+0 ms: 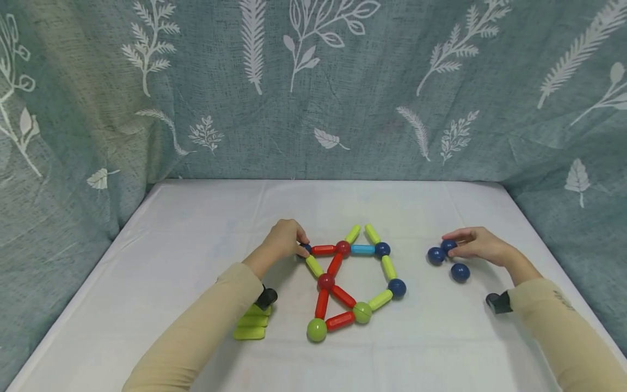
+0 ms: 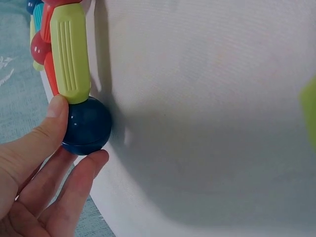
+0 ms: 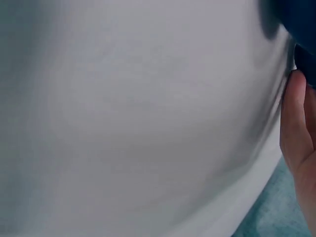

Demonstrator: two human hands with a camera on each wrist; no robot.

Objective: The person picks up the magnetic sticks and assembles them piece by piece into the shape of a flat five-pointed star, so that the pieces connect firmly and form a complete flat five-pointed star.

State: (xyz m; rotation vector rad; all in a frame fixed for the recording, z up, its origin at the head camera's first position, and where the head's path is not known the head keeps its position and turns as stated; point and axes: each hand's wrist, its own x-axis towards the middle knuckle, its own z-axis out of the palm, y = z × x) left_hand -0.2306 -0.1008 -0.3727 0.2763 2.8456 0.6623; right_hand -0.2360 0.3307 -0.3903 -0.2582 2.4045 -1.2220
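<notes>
On the white cloth lies a flat frame of coloured rods and balls, with a red ball (image 1: 325, 281) near its middle. At its left corner my left hand (image 1: 284, 239) pinches a blue ball (image 2: 88, 126) between thumb and fingers. That ball touches the end of a yellow-green rod (image 2: 70, 54) in the left wrist view. Off to the right, my right hand (image 1: 480, 246) grips another blue ball (image 1: 448, 246) with thumb and fingers on either side. Two more blue balls lie close by, one left of it (image 1: 436, 256) and one nearer (image 1: 460, 273).
Yellow-green rods (image 1: 251, 331) lie in a row beside my left forearm. Two yellow-green rods stick out at the frame's far side, their far ends apart. A patterned green curtain (image 1: 313, 109) hangs behind the table's back edge.
</notes>
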